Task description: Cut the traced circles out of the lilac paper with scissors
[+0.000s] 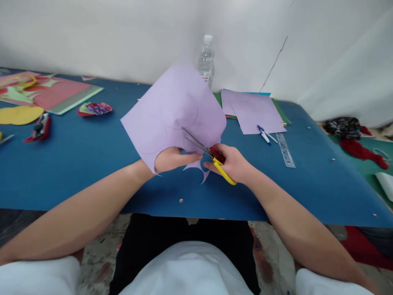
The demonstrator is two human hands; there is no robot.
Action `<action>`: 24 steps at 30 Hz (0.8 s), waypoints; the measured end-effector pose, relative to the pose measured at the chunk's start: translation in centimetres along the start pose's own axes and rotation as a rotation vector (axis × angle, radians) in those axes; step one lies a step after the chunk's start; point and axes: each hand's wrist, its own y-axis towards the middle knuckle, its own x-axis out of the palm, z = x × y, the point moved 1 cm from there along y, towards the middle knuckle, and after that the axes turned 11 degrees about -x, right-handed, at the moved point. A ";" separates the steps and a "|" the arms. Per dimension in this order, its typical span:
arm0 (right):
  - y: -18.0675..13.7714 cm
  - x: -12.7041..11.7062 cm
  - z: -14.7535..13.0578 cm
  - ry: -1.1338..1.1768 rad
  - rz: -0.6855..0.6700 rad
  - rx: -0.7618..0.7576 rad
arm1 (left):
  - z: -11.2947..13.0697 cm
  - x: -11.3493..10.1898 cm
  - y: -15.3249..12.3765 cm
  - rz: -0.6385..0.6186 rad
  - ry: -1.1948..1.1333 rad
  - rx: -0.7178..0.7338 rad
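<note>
A sheet of light purple paper (147,110) with drawn circles is held up over the blue table, its near edge cut into curves. My left hand (172,159) grips the sheet from below, thumb in front and the other fingers hidden behind the paper. In my right hand (231,162) is a pair of scissors (201,146) with yellow and red handles. Their blades are parted and lie against the paper beside a drawn circle. A ragged purple offcut (196,164) hangs below the sheet, between my hands.
Behind the sheet stands a water bottle (206,61). To the right are stacked purple sheets (258,110), pens (264,134) and a clear ruler (285,151). Coloured paper (70,96), a folded paper piece (94,108), a red stapler-like tool (40,128) and yellow cutouts (21,115) lie left.
</note>
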 end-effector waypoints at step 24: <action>0.1 -0.1 -0.3 0.004 0.034 -0.038 | -0.3 -0.7 -1.2 0.407 0.656 0.138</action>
